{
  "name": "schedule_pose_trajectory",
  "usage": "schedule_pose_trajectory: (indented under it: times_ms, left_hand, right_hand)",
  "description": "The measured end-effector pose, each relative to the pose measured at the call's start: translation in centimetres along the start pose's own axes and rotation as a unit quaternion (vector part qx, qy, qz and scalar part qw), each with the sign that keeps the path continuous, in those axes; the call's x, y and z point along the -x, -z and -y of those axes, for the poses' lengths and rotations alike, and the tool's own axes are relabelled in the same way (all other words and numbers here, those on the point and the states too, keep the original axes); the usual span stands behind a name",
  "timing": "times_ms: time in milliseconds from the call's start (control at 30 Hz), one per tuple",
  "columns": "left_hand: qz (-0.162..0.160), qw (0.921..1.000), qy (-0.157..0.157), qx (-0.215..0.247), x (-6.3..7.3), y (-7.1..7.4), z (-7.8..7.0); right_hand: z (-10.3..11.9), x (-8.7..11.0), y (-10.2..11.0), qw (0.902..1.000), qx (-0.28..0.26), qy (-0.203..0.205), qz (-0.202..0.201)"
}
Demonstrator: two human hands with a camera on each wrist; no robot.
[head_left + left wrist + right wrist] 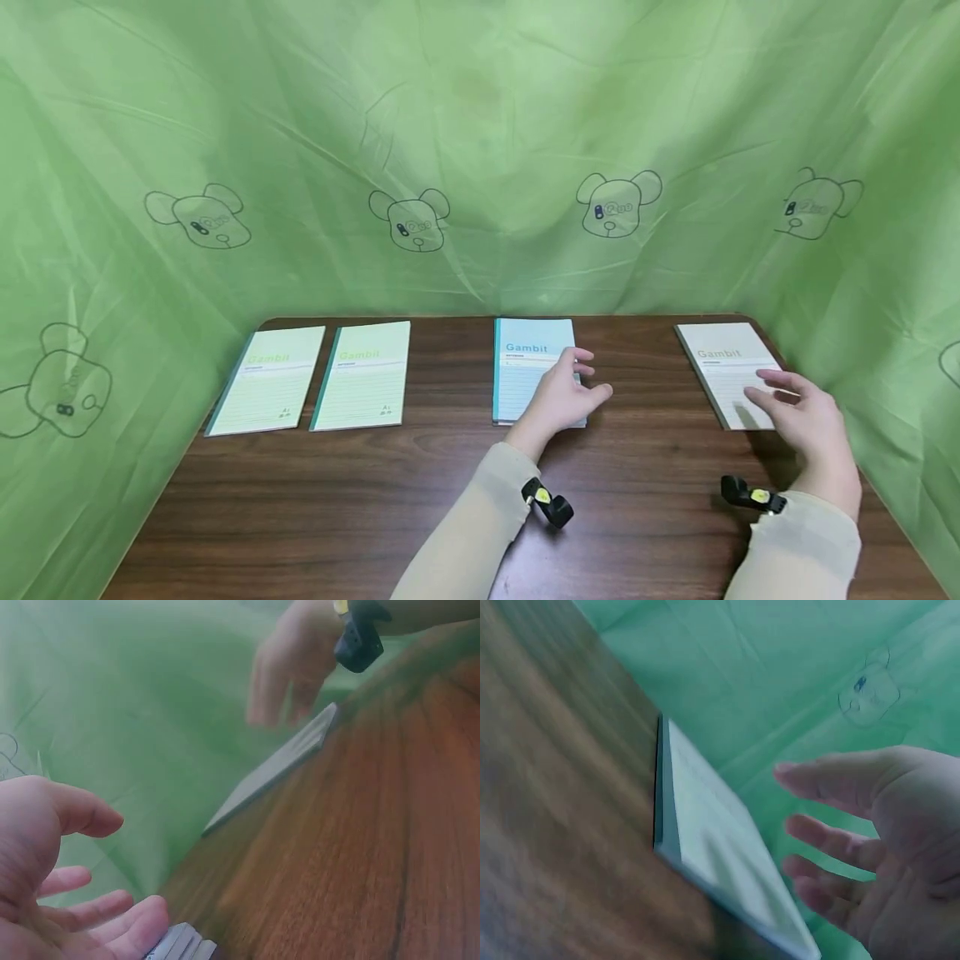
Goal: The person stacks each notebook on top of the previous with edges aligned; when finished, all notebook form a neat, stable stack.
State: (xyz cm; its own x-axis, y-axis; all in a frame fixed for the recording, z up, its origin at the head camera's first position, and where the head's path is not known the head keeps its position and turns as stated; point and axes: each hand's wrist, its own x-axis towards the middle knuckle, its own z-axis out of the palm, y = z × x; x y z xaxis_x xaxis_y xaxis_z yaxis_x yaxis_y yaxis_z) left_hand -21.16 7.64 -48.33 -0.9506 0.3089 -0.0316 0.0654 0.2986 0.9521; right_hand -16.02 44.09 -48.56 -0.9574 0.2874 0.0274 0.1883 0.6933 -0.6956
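Observation:
My left hand (564, 393) hovers over the right side of a blue-covered notebook (517, 387) marked Gambit, which looks like the top of a small stack. Its thumb and fingers are spread and hold nothing. At the right, my right hand (812, 421) is above the lower right corner of a grey-spined Gambit notebook (723, 367), fingers loosely bent with a gap to the thumb. In the right wrist view this notebook (712, 825) lies flat on the table, apart from the fingers. Page edges (182, 945) show under the left fingertips in the left wrist view.
Two pale green Gambit notebooks, the outer notebook (266, 383) and the inner notebook (362, 379), lie side by side at the left. All rest on a dark wooden table (315, 517). Green cloth (480, 125) with bear-head drawings encloses the back and sides.

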Motion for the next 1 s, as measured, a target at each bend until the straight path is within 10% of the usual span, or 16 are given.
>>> schedule_pose_trajectory:
  times_ms: [367, 700, 1000]
  left_hand:
    - [0.039, 0.9957, -0.053, -0.065, 0.4, -2.7, 0.1]
    - [0.061, 0.9915, -0.036, -0.11, 1.1, -4.5, -0.5]
    - [0.088, 0.985, -0.022, -0.147, 1.1, -6.0, -0.6]
  right_hand:
    - [-2.4, -1.1, -0.8, 0.996, 0.07, -0.055, 0.005]
    - [0.6, -0.8, -1.0, 0.9855, 0.09, -0.12, 0.08]
    - [2.7, -1.5, -2.8, 0.9873, 0.1, -0.036, 0.118]
